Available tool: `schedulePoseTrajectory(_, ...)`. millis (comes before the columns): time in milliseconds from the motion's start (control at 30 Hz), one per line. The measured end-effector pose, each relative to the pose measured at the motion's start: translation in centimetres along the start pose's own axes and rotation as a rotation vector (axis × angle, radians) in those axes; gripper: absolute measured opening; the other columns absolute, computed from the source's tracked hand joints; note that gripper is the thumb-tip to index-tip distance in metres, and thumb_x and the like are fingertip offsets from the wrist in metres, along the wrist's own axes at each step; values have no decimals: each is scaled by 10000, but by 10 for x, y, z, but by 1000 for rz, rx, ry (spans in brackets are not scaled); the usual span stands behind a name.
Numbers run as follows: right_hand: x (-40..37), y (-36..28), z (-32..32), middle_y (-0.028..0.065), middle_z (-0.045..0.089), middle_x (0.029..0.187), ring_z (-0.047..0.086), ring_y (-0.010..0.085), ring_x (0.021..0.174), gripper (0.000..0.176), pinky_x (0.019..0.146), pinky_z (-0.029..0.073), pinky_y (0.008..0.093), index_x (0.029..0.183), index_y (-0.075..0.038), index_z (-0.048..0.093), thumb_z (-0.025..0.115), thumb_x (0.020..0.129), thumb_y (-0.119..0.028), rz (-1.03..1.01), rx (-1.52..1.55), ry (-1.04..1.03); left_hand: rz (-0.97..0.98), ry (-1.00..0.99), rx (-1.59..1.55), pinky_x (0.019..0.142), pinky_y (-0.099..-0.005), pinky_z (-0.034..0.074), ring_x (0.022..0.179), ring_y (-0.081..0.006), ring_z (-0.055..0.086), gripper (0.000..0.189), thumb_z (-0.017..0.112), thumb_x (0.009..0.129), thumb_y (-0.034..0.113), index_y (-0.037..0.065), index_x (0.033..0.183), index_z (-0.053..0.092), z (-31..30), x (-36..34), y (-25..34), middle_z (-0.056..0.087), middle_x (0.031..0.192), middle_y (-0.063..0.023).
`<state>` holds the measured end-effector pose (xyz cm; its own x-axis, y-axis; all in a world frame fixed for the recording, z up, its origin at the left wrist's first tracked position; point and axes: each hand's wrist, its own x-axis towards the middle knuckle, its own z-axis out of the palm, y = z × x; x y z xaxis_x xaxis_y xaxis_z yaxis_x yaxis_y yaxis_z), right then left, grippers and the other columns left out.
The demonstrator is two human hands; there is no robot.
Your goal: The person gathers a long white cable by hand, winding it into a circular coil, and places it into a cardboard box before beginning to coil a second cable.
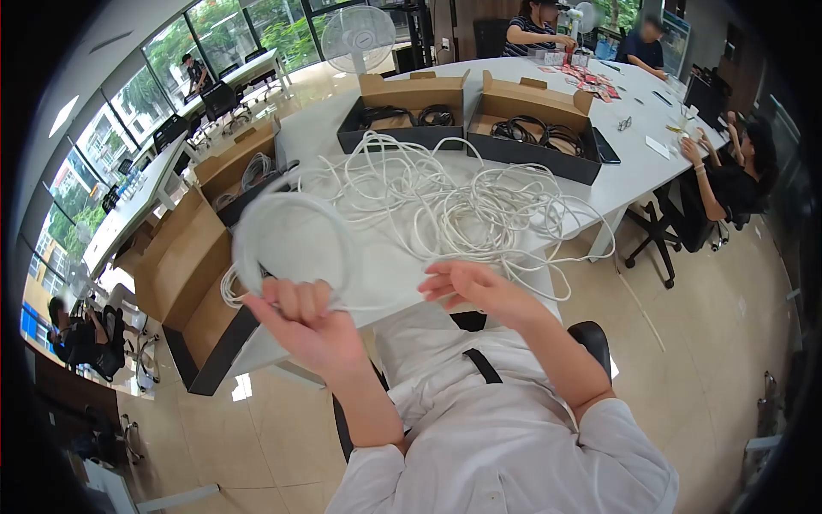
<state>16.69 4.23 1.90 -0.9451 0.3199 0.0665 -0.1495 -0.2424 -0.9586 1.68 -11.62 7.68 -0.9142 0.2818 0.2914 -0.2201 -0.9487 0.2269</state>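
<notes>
My left hand (304,321) is closed round the lower part of a coiled white cable (349,248), whose loops stand up above the fist, a little blurred. To its right my right hand (469,287) is raised at the table's front edge, fingers apart and holding nothing. Just beyond it a large tangle of white cable (467,210) spreads over the white table (385,295). A strand runs from near my left fist towards the right.
Two open boxes (401,134) (535,163) with black cables stand behind the tangle. At the left are an open box (197,334) and another box (242,163) with cables. People sit at the table's far side and right; a fan (358,38) stands behind.
</notes>
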Motion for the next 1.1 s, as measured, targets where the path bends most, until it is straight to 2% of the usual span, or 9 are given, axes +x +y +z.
schedulePoseTrajectory(133,17,0,2,121,572,1165,559,203,1080,342,928,441,332,1238,6,475,481,963,-197,-62,471,86,-380,23,18,415,-224,170,431,-55,127,343,412,989,362,130,738,376,-23,-18,-20,160,534,68)
schedulePoseTrajectory(233,16,-5,-5,108,579,1153,544,200,1111,305,962,430,338,1205,-4,498,471,969,-195,-251,156,279,-650,51,23,409,-228,160,424,-58,107,348,401,991,374,146,729,371,-38,-21,-29,154,527,73)
schedulePoseTrajectory(300,9,-12,-4,81,560,1108,554,171,964,215,861,436,296,1107,-4,543,478,953,-139,-337,-28,402,-734,36,97,407,-231,160,421,-58,104,349,399,989,381,150,729,368,-44,-23,-38,150,523,75)
schedulePoseTrajectory(467,-7,-19,-3,125,508,1070,492,209,847,146,787,411,326,981,27,590,552,864,-50,-605,-891,775,-753,43,232,390,-231,153,403,-54,110,358,414,981,393,156,715,373,-44,-31,-54,149,510,77)
schedulePoseTrajectory(567,-9,-13,-8,160,503,1063,487,260,925,128,802,399,354,923,21,616,581,814,-36,-708,-1080,857,-736,44,295,387,-233,146,398,-52,111,363,414,979,394,168,701,361,-42,-33,-53,148,507,79)
schedulePoseTrajectory(733,-4,-13,-10,168,510,1181,542,269,1026,372,898,437,322,1257,21,485,495,897,-74,-693,-817,395,-908,-178,389,387,-255,125,396,-55,114,408,441,967,397,177,649,311,-53,-33,-41,163,495,81)
schedulePoseTrajectory(867,-20,-23,6,88,594,947,592,138,773,406,728,479,272,1321,1,389,399,988,-230,-204,12,88,-743,-187,542,381,-242,119,404,-40,131,423,450,966,397,153,653,304,-45,-35,-43,169,509,77)
schedulePoseTrajectory(967,-24,-25,7,69,581,902,558,104,678,424,660,465,241,1317,6,356,399,989,-259,-185,1,-19,-590,-149,662,383,-232,121,412,-34,134,436,455,966,398,138,653,300,-38,-40,-52,181,528,73)
schedulePoseTrajectory(1100,-32,-31,21,25,537,762,513,94,637,426,553,447,230,1246,-1,403,518,943,-277,-191,-277,85,-456,-154,688,393,-226,140,430,-32,147,390,469,965,382,104,717,355,-41,-41,-58,203,542,69)
